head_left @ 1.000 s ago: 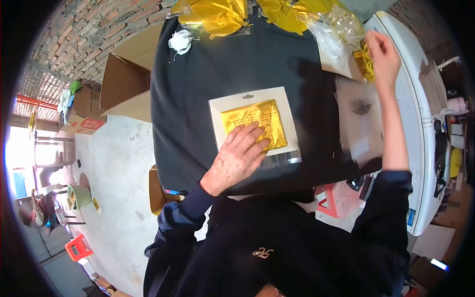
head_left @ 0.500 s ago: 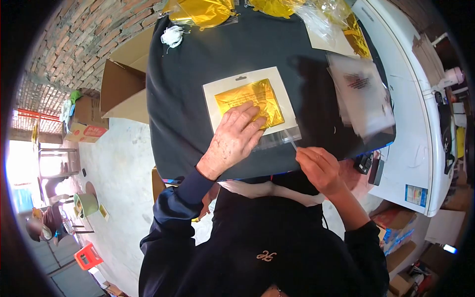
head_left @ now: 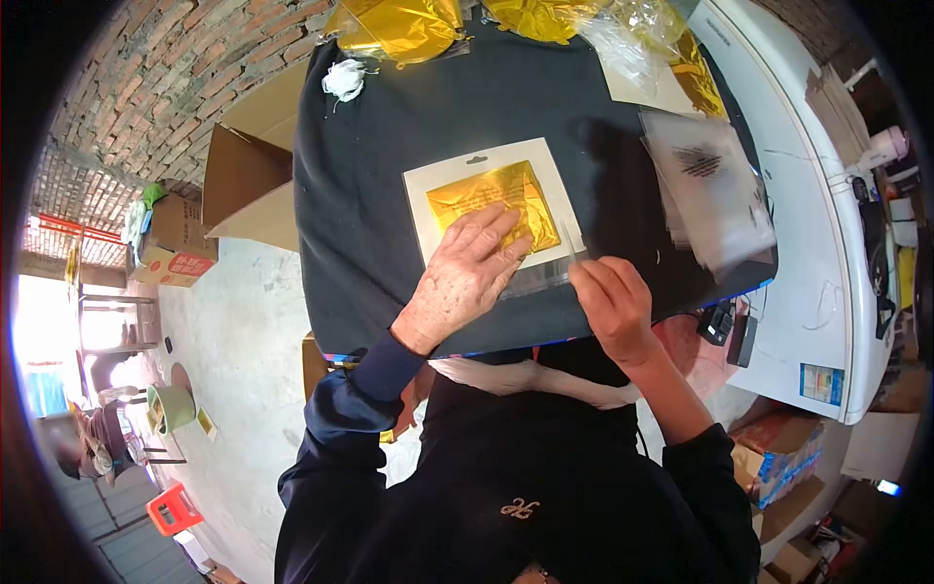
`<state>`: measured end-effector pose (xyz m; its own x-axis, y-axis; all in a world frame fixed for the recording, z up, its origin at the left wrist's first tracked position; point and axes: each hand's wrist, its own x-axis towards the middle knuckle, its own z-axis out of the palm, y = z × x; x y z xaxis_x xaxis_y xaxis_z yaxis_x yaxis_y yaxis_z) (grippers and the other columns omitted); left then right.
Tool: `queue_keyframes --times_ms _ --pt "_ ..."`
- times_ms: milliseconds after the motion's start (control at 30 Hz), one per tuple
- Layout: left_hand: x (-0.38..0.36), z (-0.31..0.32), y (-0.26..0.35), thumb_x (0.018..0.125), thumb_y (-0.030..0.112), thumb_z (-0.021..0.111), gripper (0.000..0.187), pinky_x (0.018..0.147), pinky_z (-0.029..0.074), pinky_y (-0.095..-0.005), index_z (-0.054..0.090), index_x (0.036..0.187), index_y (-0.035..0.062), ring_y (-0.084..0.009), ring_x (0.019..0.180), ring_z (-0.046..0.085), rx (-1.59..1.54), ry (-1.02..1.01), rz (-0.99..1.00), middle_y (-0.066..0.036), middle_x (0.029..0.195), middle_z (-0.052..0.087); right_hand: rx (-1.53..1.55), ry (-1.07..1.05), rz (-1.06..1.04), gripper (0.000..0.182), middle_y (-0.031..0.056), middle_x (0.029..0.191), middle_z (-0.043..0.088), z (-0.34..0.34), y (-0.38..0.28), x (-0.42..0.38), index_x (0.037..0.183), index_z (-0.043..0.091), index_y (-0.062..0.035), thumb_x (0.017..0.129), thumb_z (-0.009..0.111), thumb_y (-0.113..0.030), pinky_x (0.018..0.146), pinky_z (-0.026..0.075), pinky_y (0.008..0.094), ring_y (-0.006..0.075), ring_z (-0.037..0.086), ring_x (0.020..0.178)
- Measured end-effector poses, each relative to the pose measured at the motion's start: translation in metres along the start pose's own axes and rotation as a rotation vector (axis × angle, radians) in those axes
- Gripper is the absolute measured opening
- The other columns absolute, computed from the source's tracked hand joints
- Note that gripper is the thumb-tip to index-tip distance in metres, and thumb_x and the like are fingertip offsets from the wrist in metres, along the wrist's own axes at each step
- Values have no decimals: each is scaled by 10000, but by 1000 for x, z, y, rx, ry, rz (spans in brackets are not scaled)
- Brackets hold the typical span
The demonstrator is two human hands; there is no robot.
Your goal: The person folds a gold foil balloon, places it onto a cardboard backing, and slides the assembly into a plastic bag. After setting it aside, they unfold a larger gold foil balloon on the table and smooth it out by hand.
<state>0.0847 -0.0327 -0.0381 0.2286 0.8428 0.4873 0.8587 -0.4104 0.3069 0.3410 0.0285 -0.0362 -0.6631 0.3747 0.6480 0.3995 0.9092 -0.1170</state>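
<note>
Two bare hands are working over the black cloth (head_left: 379,224). The left hand (head_left: 465,277) is lying palm down, fingers slightly apart, on the gold foil packet (head_left: 482,195), which is resting on the white card (head_left: 556,180) near the middle of the cloth. The right hand (head_left: 618,307) is pinching a thin clear strip (head_left: 572,245) between thumb and fingers, beside the card's near right corner. Clear printed bags (head_left: 715,200) are lying to the right, while a white string bundle (head_left: 343,81) is sitting far left, near some gold foil (head_left: 409,29).
</note>
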Motion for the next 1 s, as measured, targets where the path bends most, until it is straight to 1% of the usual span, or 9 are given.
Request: queue_keyframes --times_ms 67,167,200,267,367,533,767,833,1000 --pt "-1 0 0 935 145 784 372 1167 472 -484 770 1305 113 -323 1414 575 -3 -6 1 -125 1450 664 4 35 20 333 103 1125 720 6 1 4 1127 716 -1 798 764 0 850 592 389 276 678 1022" --pt "1 -1 2 960 219 767 439 1206 422 -519 725 1389 139 -332 1457 536 -67 -17 -46 -125 1496 634 36 59 88 325 103 1152 723 9 -2 7 1118 713 -2 797 768 10 863 584 392 284 674 1030" --pt "1 -3 2 965 257 760 467 1225 393 -531 705 1417 150 -336 1478 512 -40 -38 -51 -127 1520 615 52 61 116 322 104 1161 723 9 -3 7 1114 712 -3 797 770 14 866 581 392 287 674 1031" --pt "1 -7 4 976 332 746 527 1262 334 -555 666 1471 171 -344 1521 462 16 -81 -61 -130 1568 575 31 62 106 322 103 1164 723 11 -4 5 1109 712 -9 795 772 21 864 581 391 290 675 1033" --pt "1 -5 3 985 413 719 567 1295 260 -578 640 1500 191 -347 1567 395 28 -124 -82 -132 1618 524 19 63 77 334 101 1164 723 10 -6 1 1110 714 -17 786 777 32 860 581 392 291 675 1035" --pt "-1 -2 1 977 433 727 570 1305 241 -587 647 1491 199 -345 1575 382 54 -129 -87 -126 1626 516 65 69 78 364 98 1160 720 14 -11 -9 1125 713 -20 774 784 46 840 574 397 289 674 1027" --pt "0 -4 3 982 431 720 556 1308 221 -611 654 1485 202 -345 1581 370 64 -166 -96 -127 1629 511 41 58 44 374 100 1165 716 13 -14 -13 1137 709 -22 779 791 44 846 572 394 287 671 1035" --pt "0 -5 3 991 441 707 548 1312 212 -610 653 1487 216 -344 1582 367 62 -172 -97 -120 1631 509 38 57 44 372 99 1166 715 13 -14 -13 1135 709 -23 779 793 46 852 571 394 284 670 1043" --pt "0 -2 3 1015 495 660 532 1321 185 -617 650 1494 264 -337 1584 360 62 -196 -80 -90 1632 508 95 47 119 364 99 1169 713 18 -11 -5 1140 707 -22 794 813 18 887 569 405 299 659 1061"
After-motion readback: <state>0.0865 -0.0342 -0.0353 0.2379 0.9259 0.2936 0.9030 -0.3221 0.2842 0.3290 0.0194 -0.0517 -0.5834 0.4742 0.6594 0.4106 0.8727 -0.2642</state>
